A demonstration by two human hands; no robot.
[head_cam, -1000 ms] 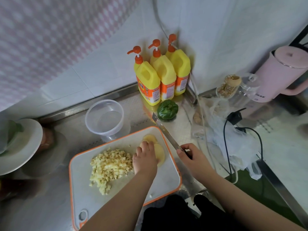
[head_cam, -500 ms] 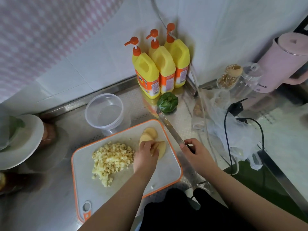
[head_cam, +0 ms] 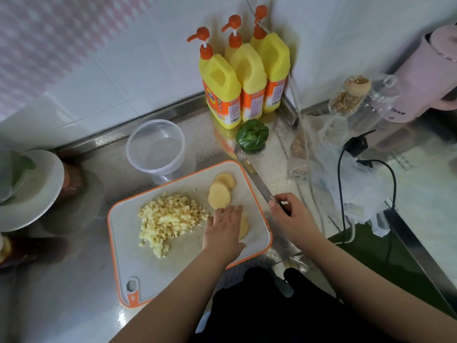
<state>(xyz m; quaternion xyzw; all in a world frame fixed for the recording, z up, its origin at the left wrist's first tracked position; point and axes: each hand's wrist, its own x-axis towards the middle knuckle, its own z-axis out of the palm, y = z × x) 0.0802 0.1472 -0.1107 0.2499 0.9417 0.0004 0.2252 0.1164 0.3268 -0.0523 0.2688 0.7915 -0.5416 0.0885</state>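
- Step in hand: dicing potato. The left hand [head_cam: 223, 231] lies on a potato slice [head_cam: 244, 227] at the right side of the cutting board [head_cam: 138, 268]. Its fingers are mostly straight and press the slice flat rather than pinching it.
- The right hand [head_cam: 293, 219] has its fingers curled round the handle of the knife [head_cam: 252, 174]. The blade is off the board, just beside its right edge, with the tip pointing toward the wall.
- Two spare slices [head_cam: 219, 195] overlap just beyond the left fingertips. The diced potato [head_cam: 170, 219] is heaped mid-board, just beside that hand.
- Next move, as I judge it: bring the blade over the pinned slice with the fingertips tucked back, cut strips, then cut across them.
- Writing: the three yellow bottles [head_cam: 222, 95] carry orange labels with a barcode, but the print is too small to read. The pink kettle [head_cam: 420, 78] shows dark letters low on its body, perhaps ending "KB".
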